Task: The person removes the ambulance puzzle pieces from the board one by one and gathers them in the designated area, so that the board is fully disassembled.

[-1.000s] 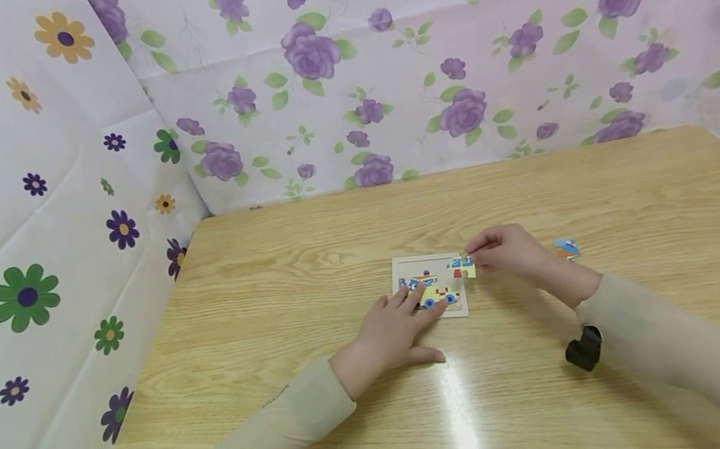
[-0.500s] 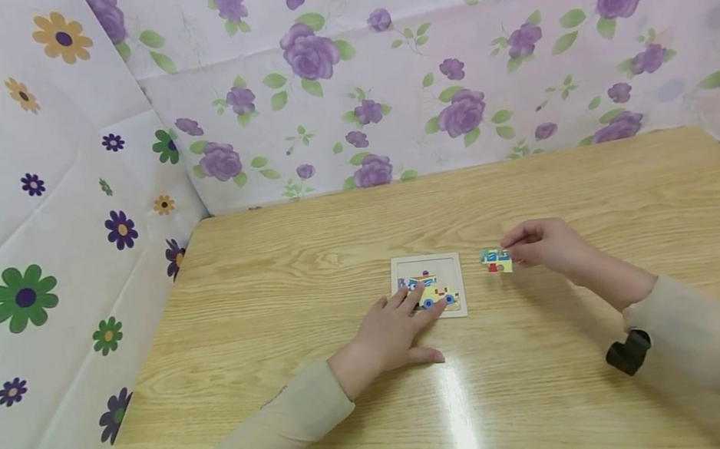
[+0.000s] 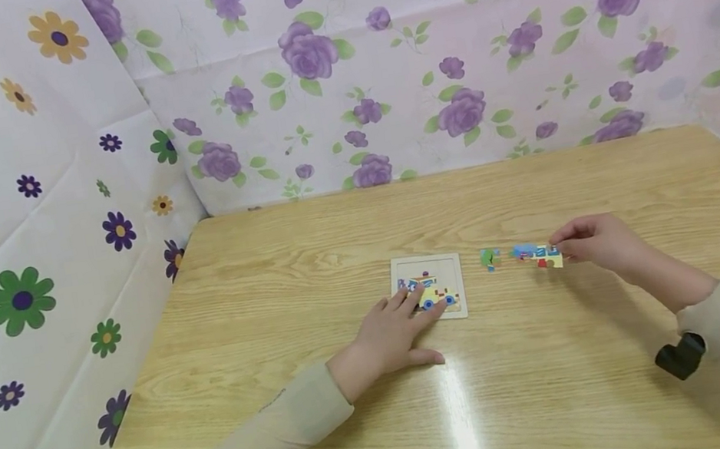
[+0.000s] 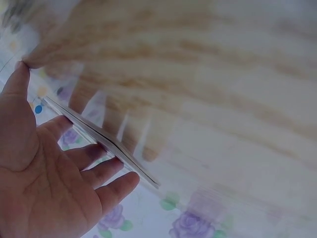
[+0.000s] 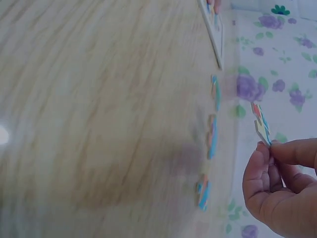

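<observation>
While the left hand (image 3: 387, 335) is resting spread fingers on the puzzle frame (image 3: 462, 287), the right hand (image 3: 596, 243) is pinching a yellow piece (image 3: 552, 260) above the table (image 3: 269, 269), farther right; its edge-only grip could be slipping, knocking the blue piece (image 3: 522, 250) askew.

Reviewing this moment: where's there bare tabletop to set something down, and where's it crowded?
Bare: the table left of the puzzle frame and left hand; the strip between frame and flowered back cloth; the stretch between the two sleeves. Crowded: right of the frame, where loose pieces lie, up to the right hand pinching another piece.
</observation>
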`<state>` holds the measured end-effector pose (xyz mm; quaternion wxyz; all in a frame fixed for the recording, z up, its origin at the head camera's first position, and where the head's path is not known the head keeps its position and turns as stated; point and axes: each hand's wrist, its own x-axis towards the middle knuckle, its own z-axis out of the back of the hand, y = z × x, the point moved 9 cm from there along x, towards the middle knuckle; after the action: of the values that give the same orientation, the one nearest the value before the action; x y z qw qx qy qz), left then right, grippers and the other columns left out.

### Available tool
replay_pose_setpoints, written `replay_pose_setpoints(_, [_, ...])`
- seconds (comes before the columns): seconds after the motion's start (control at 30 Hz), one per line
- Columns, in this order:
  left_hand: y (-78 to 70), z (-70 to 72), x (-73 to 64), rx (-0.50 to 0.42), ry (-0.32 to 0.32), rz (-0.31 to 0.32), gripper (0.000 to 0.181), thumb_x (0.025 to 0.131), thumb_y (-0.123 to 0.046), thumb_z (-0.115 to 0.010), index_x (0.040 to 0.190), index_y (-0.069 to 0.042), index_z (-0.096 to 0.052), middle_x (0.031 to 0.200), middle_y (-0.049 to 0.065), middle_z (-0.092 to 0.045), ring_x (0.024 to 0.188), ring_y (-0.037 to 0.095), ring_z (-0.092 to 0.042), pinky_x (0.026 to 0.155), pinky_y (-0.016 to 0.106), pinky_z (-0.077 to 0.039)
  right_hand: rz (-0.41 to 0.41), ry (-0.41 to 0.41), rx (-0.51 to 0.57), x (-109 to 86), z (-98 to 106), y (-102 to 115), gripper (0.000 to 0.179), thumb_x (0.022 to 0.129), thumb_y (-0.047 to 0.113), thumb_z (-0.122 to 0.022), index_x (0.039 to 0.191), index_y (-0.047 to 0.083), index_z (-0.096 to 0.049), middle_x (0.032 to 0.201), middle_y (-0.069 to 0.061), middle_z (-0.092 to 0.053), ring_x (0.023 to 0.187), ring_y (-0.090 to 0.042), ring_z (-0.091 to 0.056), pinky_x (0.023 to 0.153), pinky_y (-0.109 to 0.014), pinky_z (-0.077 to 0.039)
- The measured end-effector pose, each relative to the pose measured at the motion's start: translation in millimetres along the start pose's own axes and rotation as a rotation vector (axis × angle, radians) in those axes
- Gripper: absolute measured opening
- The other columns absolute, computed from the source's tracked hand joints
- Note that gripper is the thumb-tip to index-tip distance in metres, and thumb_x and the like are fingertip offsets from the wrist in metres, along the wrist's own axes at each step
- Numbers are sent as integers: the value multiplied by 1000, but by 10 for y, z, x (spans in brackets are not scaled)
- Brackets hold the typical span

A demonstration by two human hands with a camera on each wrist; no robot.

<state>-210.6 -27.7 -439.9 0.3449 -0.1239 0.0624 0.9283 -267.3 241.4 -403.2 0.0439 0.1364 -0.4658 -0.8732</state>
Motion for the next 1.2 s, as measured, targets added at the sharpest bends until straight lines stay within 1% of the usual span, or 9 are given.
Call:
replay_pose_setpoints(0.13, [3, 1, 2, 11, 3, 2, 81, 86, -71, -42, 153, -35, -14, 160, 9, -14, 145, 30, -18, 111, 48, -32, -18, 2, -12, -38, 51, -125, 30, 98, 12, -52, 118, -10, -58, 108, -12, -64, 83, 2, -59, 77, -27, -56])
replay_pose_setpoints(0.3, [4, 4, -1, 12, 9, 5, 81, 86, -70, -42, 153, -35, -14, 160, 9, -14, 146, 30, -18, 111, 47, -32, -47, 10, -28, -74, 68, -285, 30, 98, 12, -52, 118, -9, -59, 107, -14, -64, 83, 0, -61, 76, -28, -56])
replay_pose_setpoints(0.47, [3, 11, -13, -2, 5, 5, 80, 86, -70, -43, 153, -35, -15, 160, 9, -14, 146, 31, -17, 112, 47, -31, -44, 17, -57, -87, 74, -397, 28, 97, 10, -52, 115, -10, -61, 105, -14, -65, 81, -2, -60, 72, -26, -55])
replay_pose_setpoints(0.67, [3, 13, -24, -14, 1, 3, 79, 86, -69, -44, 152, -35, -17, 159, 9, -15, 146, 31, -17, 113, 46, -30, -71, 42, -41, -94, 51, -534, 30, 97, 11, -53, 117, -10, -58, 104, -13, -65, 81, -4, -62, 71, -26, -55])
replay_pose_setpoints(0.8, [8, 2, -18, -12, 3, 4, 80, 86, -70, -43, 153, -35, -17, 160, 9, -15, 146, 31, -17, 113, 47, -30, -72, 42, -25, -96, 46, -573, 33, 96, 12, -55, 119, -11, -56, 100, -9, -67, 79, -6, -63, 70, -26, -56])
replay_pose_setpoints(0.9, [8, 2, -16, -10, 1, 4, 80, 86, -70, -43, 153, -35, -16, 160, 8, -14, 146, 31, -17, 112, 47, -30, -69, 33, -20, -88, 51, -581, 33, 96, 11, -56, 119, -12, -56, 98, -9, -67, 78, -5, -63, 69, -26, -56])
replay_pose_setpoints(1.1, [-2, 24, -19, -14, -13, -1, 79, 86, -70, -43, 152, -34, -18, 159, 9, -15, 145, 31, -18, 112, 47, -31, -65, 23, -56, -63, 61, -584, 33, 95, 11, -57, 117, -14, -57, 102, -15, -68, 78, -1, -62, 69, -25, -56])
replay_pose_setpoints(1.2, [-1, 26, -19, -23, -9, 2, 79, 86, -70, -43, 152, -34, -18, 159, 9, -15, 146, 31, -17, 112, 47, -30, -71, 22, -62, -54, 61, -583, 33, 95, 11, -57, 117, -14, -57, 102, -16, -68, 78, -1, -62, 70, -25, -56])
